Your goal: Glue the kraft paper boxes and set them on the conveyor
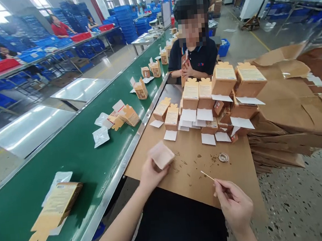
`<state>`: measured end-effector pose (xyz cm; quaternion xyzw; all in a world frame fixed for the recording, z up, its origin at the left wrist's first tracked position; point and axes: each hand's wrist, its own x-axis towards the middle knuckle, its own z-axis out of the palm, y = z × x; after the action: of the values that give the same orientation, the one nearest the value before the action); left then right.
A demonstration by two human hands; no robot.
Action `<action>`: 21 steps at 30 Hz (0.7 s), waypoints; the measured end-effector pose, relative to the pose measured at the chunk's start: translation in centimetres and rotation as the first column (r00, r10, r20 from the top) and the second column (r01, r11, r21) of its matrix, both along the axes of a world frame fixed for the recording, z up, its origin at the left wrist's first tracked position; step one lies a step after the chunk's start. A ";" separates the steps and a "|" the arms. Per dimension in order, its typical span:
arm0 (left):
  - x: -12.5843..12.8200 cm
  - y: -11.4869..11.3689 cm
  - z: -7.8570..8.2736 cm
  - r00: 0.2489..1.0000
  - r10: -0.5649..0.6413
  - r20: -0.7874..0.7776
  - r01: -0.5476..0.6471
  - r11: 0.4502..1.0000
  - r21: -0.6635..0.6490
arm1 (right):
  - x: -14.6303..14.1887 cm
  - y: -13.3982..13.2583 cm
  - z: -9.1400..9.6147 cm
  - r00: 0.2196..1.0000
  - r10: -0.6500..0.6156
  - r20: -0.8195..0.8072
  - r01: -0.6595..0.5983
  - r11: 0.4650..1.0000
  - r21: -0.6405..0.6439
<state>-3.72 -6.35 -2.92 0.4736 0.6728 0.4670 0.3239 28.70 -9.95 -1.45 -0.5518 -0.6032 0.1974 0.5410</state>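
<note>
1. Left hand [153, 175] — fingers [155, 164] curled, gripping a pale beige square pad [161, 155] by its edge, raised above a kraft cardboard sheet [192, 180].
2. Right hand [234, 207] — thumb and forefinger [217, 184] pinched closed on a thin wooden stick [207, 175]; remaining fingers loosely curled.
3. Stick's long axis runs diagonally, tip up and left toward the pad, near but not touching it; left hand is the nearer.
4. Small metal ring [223, 157] beside brown specks [213, 158] on the sheet.
5. Stacked kraft boxes [223, 79] — printed labels, writing too small to read.
</note>
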 end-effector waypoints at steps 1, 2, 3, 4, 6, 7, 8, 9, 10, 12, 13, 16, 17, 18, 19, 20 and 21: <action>-2.2 0.0 0.3 0.992 0.123 -0.018 -0.122 0.992 0.029 | 0.4 0.0 0.2 1.000 -0.012 0.005 0.011 1.000 0.025; -4.7 0.0 0.7 0.969 0.248 -0.019 -0.246 0.967 0.071 | 0.7 0.0 0.3 1.000 -0.018 0.009 0.018 0.999 0.047; -7.3 0.0 1.1 0.933 0.360 -0.004 -0.357 0.927 0.118 | 1.1 0.0 0.4 1.000 -0.023 0.010 0.023 0.998 0.066; -9.8 0.1 1.4 0.894 0.447 0.026 -0.445 0.882 0.157 | 1.4 0.1 0.6 1.000 -0.020 0.012 0.019 0.997 0.080; -14.3 0.3 1.8 0.835 0.545 0.077 -0.549 0.817 0.175 | 1.8 0.3 0.8 1.000 -0.005 0.020 0.003 0.995 0.100; -16.0 0.5 1.8 0.820 0.566 0.083 -0.572 0.806 0.152 | 1.9 0.4 0.9 1.000 0.001 0.026 -0.004 0.994 0.107; -17.2 0.7 1.7 0.815 0.575 0.077 -0.580 0.806 0.118 | 1.9 0.6 1.0 1.000 0.005 0.030 -0.008 0.993 0.114; -18.1 1.0 1.5 0.818 0.572 0.061 -0.575 0.814 0.083 | 1.9 0.9 1.0 0.999 0.008 0.032 -0.012 0.993 0.117; -18.5 1.2 1.1 0.823 0.567 0.037 -0.568 0.821 0.055 | 1.8 1.1 1.0 1.000 0.008 0.030 -0.012 0.993 0.119; -18.8 1.7 0.3 0.826 0.562 -0.028 -0.561 0.827 0.033 | 1.6 1.5 1.0 1.000 0.000 0.017 -0.002 0.993 0.116; -18.7 2.0 -0.1 0.824 0.563 -0.060 -0.562 0.826 0.034 | 1.5 1.6 1.0 1.000 -0.006 0.012 0.004 0.994 0.112; -19.0 3.3 -0.3 0.826 0.550 -0.122 -0.550 0.834 0.030 | 1.2 2.1 0.8 1.000 -0.004 -0.001 0.004 0.995 0.102; -19.3 3.9 -0.1 0.834 0.534 -0.138 -0.537 0.843 0.010 | 1.2 2.3 0.7 1.000 0.006 -0.005 -0.006 0.995 0.098; -19.6 4.6 0.3 0.840 0.520 -0.155 -0.528 0.849 -0.016 | 1.1 2.4 0.7 1.000 0.018 -0.010 -0.017 0.995 0.096; -20.0 5.3 0.7 0.840 0.514 -0.173 -0.527 0.849 -0.041 | 1.1 2.6 0.6 1.000 0.026 -0.014 -0.025 0.995 0.096; -20.4 5.9 1.2 0.837 0.514 -0.190 -0.532 0.844 -0.061 | 1.1 2.7 0.6 0.999 0.028 -0.015 -0.027 0.995 0.098; -20.6 6.5 1.6 0.830 0.519 -0.204 -0.541 0.838 -0.072 | 1.2 2.7 0.6 1.000 0.023 -0.012 -0.022 0.995 0.100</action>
<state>-24.32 0.13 -1.35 0.2858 0.8319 0.4514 0.1500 29.95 -7.21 -0.84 -0.5160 -0.6148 0.1768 0.5696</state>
